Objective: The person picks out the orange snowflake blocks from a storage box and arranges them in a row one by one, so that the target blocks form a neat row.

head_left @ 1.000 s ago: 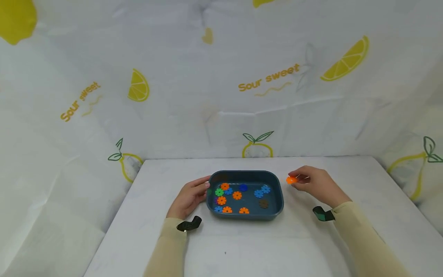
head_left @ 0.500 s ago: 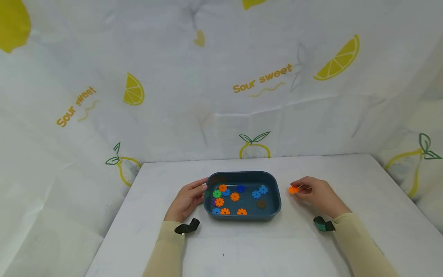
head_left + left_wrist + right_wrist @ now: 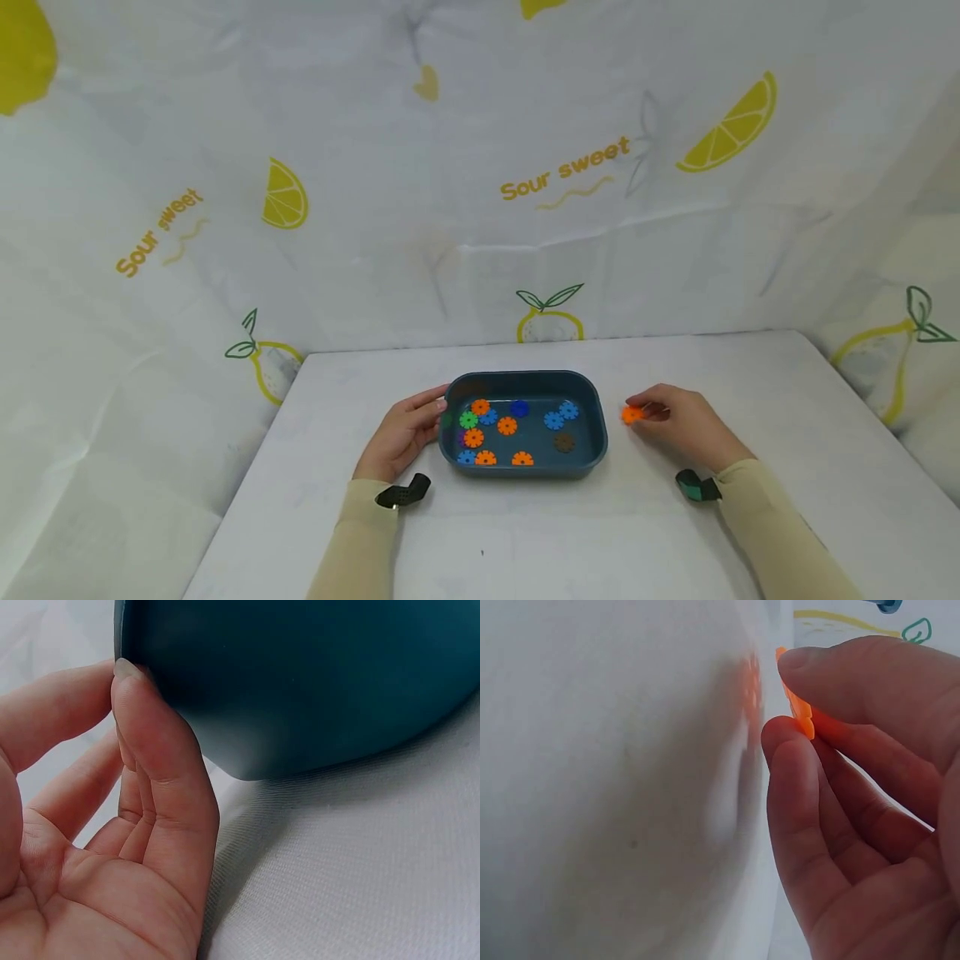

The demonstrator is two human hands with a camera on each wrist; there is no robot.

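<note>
My left hand [image 3: 397, 433] holds the left side of a dark blue-green plastic tray [image 3: 525, 472]. Its thumb and fingertips meet at the tray's edge in the left wrist view. Several notched, flower-shaped plastic discs lie inside, among them an orange disc [image 3: 507, 426], a green disc [image 3: 468, 420] and a brown disc [image 3: 564, 442]. To the right of the tray, my right hand [image 3: 682, 423] pinches another orange notched disc [image 3: 798, 701] between thumb and fingertips. That disc is seen nearly edge-on in the right wrist view, close beside the white cloth.
A white-covered table [image 3: 555, 542] carries the tray. Behind it rises a white backdrop [image 3: 375, 283] printed with lemons and lettering. Black wrist straps, such as the left strap [image 3: 402, 492], sit at both sleeve cuffs.
My right hand has lowered slightly toward the table with the orange disc still pinched. My left hand stays at the tray. The head view has shifted a little.
</note>
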